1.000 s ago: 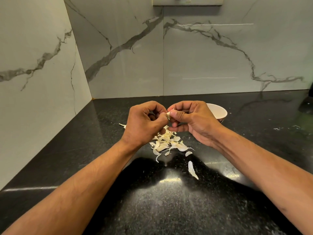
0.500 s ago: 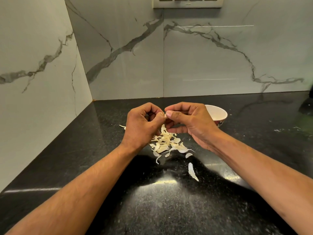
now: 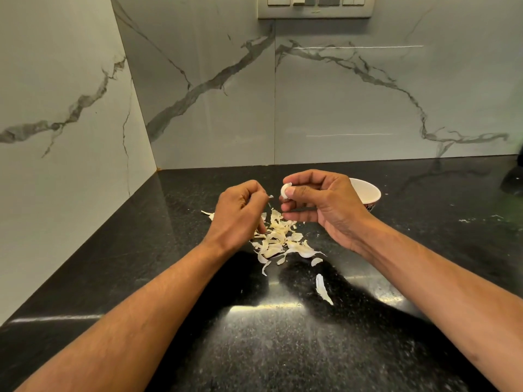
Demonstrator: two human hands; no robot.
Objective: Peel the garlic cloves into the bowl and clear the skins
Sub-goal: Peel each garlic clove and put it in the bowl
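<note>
My right hand [image 3: 325, 205] pinches a white garlic clove [image 3: 284, 190] between thumb and fingertips, held above the counter. My left hand [image 3: 240, 213] is a little to the left of it with fingers curled, and a tiny scrap of skin [image 3: 270, 196] shows at its fingertips. Below and between both hands lies a pile of garlic skins [image 3: 278, 239] on the black counter. A white bowl [image 3: 368, 192] stands just behind my right hand, partly hidden by it; its inside is not visible.
A loose skin piece [image 3: 322, 288] lies nearer to me on the black stone counter [image 3: 254, 335], and another scrap [image 3: 208, 214] lies left of the pile. Marble walls close the corner at left and back. A switch plate [image 3: 315, 7] is on the back wall.
My hands were pressed together on the clove; now they have come apart. The left hand moved left and down with a scrap of skin, and the clove shows bare in the right hand.
</note>
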